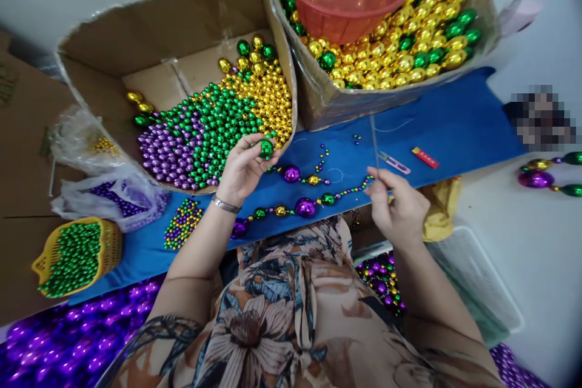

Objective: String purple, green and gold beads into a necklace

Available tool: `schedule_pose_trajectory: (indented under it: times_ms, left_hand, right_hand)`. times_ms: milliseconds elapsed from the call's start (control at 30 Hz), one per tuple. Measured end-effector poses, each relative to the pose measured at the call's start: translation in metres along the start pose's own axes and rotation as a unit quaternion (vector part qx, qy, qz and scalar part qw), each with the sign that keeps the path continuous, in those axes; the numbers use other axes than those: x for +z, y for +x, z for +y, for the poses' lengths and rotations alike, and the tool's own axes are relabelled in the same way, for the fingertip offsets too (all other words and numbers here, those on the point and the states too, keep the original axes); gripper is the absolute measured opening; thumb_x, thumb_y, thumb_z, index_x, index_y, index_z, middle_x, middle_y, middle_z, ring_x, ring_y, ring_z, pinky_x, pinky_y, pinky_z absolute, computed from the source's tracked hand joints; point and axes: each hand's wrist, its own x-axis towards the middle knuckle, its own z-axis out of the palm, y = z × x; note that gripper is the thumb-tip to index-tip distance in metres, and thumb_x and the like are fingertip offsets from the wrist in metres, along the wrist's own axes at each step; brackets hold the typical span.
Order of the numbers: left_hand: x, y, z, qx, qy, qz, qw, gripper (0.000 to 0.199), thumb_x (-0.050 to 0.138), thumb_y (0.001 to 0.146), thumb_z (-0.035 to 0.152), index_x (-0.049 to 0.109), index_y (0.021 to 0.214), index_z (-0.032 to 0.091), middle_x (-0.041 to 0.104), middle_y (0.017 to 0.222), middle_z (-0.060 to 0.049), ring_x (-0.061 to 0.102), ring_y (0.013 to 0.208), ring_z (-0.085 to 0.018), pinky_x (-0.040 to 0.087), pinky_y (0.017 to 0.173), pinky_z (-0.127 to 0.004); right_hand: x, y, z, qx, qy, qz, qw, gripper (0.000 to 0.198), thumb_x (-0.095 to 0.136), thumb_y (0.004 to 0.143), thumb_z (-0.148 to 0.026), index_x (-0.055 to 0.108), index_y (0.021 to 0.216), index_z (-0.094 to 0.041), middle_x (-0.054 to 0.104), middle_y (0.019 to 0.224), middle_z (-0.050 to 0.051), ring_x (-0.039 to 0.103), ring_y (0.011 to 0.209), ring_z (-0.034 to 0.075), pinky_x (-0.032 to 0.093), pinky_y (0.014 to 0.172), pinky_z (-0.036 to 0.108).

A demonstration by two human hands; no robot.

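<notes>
My left hand (pixel 245 167) is pinched around a large shiny green bead (pixel 265 149), above the front corner of the left cardboard box. My right hand (pixel 398 203) has thumb and fingers closed on a long thin needle (pixel 374 142) that points away from me. A strand of beads (pixel 305 207) in purple, gold and green runs across the blue cloth up to my right hand. Behind it lies a second, shorter piece of strand with a purple bead (pixel 291 174). A clear thread loops near its end.
The left box (pixel 154 82) holds purple, green and gold beads. In the right box (pixel 313 103) are larger beads and a red basket (pixel 350 3). Pink thread snips (pixel 394 162) and a red packet (pixel 425 157) lie on the blue cloth (pixel 468 115). A yellow basket (pixel 116 242) stands at left.
</notes>
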Motion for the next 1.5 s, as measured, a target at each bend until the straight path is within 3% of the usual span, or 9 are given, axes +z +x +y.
schedule_pose_trajectory:
  times_ms: [200,433,600,833,1300,1500]
  left_hand:
    - [-0.001,0.0,-0.003,0.009,0.017,-0.002,1.0,0.025,0.073,0.08,0.027,0.067,0.104,0.025,0.069,0.089,-0.001,0.072,0.089,-0.017,0.061,0.082,-0.03]
    - [-0.001,0.001,-0.007,0.015,0.003,0.005,1.0,0.026,0.077,0.078,0.037,0.068,0.097,0.022,0.069,0.089,-0.002,0.071,0.079,-0.014,0.057,0.062,-0.02]
    - [0.001,0.002,-0.013,0.001,-0.033,0.027,0.999,0.029,0.075,0.081,0.036,0.067,0.107,0.026,0.071,0.093,-0.002,0.072,0.088,-0.016,0.06,0.078,-0.025]
    - [0.012,0.002,-0.031,-0.05,-0.134,0.035,0.989,0.023,0.07,0.086,0.039,0.064,0.096,0.02,0.073,0.098,-0.006,0.073,0.093,-0.019,0.06,0.087,-0.031]
    - [0.019,-0.002,-0.031,-0.037,-0.158,0.061,0.985,0.029,0.071,0.085,0.045,0.062,0.092,0.018,0.073,0.092,-0.005,0.073,0.096,-0.021,0.059,0.089,-0.032]
    - [0.026,-0.011,-0.035,0.0,-0.146,0.038,0.989,0.031,0.079,0.077,0.041,0.062,0.092,0.021,0.071,0.095,-0.002,0.072,0.1,-0.022,0.055,0.096,-0.038]
  right_hand:
    - [0.009,-0.002,-0.001,-0.024,0.008,-0.024,0.999,0.025,0.05,0.096,-0.024,0.065,0.115,-0.02,0.075,0.093,0.006,0.07,0.072,0.015,0.056,0.072,0.028]
    - [0.019,-0.007,-0.002,-0.065,0.044,-0.049,0.996,0.027,0.052,0.095,-0.018,0.064,0.119,-0.02,0.074,0.087,0.004,0.068,0.069,0.014,0.055,0.069,0.028]
    - [0.023,-0.009,-0.005,-0.066,0.05,-0.05,0.995,0.028,0.053,0.094,-0.018,0.063,0.12,-0.02,0.076,0.099,0.007,0.071,0.075,0.015,0.056,0.074,0.028]
    - [0.045,-0.017,-0.019,-0.102,0.06,-0.159,0.98,0.025,0.05,0.096,-0.02,0.069,0.112,-0.02,0.077,0.097,0.005,0.074,0.081,0.015,0.058,0.078,0.026]
    - [0.054,-0.022,-0.017,-0.109,0.023,-0.156,0.981,0.024,0.051,0.096,-0.02,0.069,0.11,-0.02,0.077,0.098,0.004,0.074,0.081,0.015,0.056,0.077,0.025]
    - [0.058,-0.021,-0.021,-0.099,0.014,-0.146,0.984,0.024,0.05,0.096,-0.019,0.069,0.11,-0.02,0.077,0.096,0.005,0.074,0.079,0.015,0.056,0.076,0.024]
